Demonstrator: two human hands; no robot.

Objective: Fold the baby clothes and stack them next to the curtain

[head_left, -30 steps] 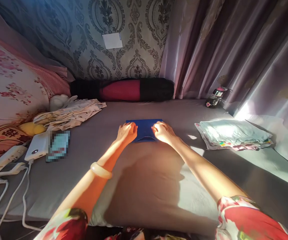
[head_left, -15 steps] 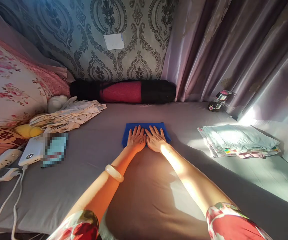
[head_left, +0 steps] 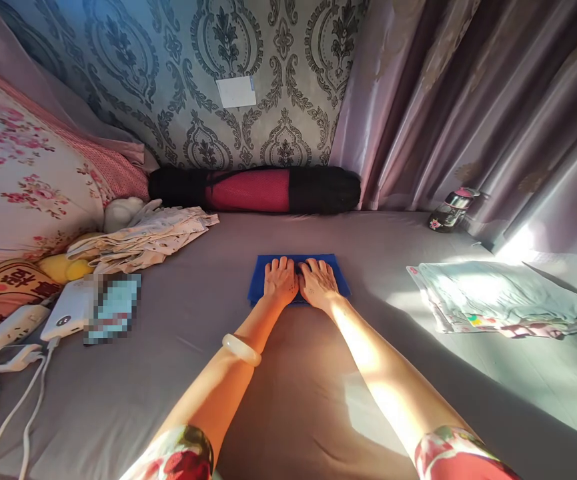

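Observation:
A folded blue cloth (head_left: 258, 283) lies flat on the grey bed sheet in front of me. My left hand (head_left: 281, 281) rests on its left half, fingers bent and close together, gripping the fabric. Beside it, my right hand (head_left: 319, 283) holds the right half in the same way, its fingers curled down. The two hands nearly meet at the middle of the cloth, and the undersides of the fingers are hidden. A pale bangle (head_left: 241, 350) circles my left forearm.
At right lie folded light-green clothes (head_left: 503, 290), with a bottle (head_left: 452, 210) behind. A black and pink roll (head_left: 248, 190) lies along the wall. On the left are crumpled clothes (head_left: 153, 233), a white power bank (head_left: 71, 310) and a power strip (head_left: 5, 337) with cables.
My fingers, spread flat on the blue cloth before, have curled and drawn together. The cloth stays in about the same place on the bed; the view has shifted slightly.

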